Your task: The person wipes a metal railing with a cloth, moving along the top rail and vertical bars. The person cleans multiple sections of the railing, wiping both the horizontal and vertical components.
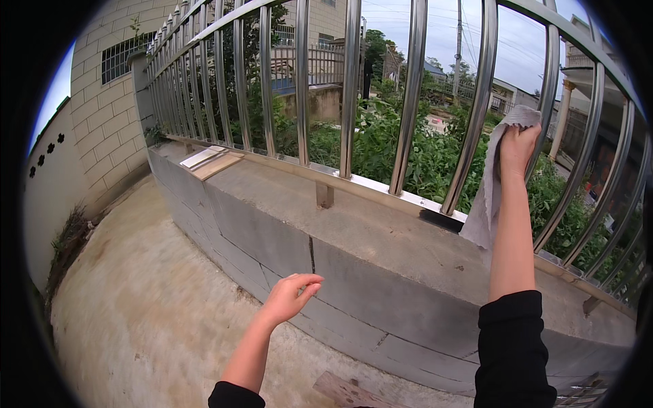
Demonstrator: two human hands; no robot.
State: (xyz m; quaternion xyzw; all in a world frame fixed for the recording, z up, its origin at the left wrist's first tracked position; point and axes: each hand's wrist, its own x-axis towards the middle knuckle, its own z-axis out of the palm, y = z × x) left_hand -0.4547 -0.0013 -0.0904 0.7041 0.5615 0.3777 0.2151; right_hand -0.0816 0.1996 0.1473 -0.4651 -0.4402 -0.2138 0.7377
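My right hand (518, 145) grips a thin grey cloth (484, 204) high on the right, at an upright bar (548, 102) of the stainless-steel fence. Part of the cloth is bunched over my fingers, and the rest hangs down beside my forearm. Whether the cloth wraps all the way round the bar is hidden by my hand. Lower down, my left hand (293, 301) hovers in front of the grey block wall (367, 285). It is loosely curled, holds nothing, and shows a small gap between thumb and forefinger.
Along the wall's concrete top (285, 196) runs the fence's bottom rail (377, 188). A wooden board (219, 166) and a white strip (201, 157) lie there on the left. Green plants (377, 137) grow behind the bars. Below, a wooden plank (347, 390) is near the concrete floor (132, 285).
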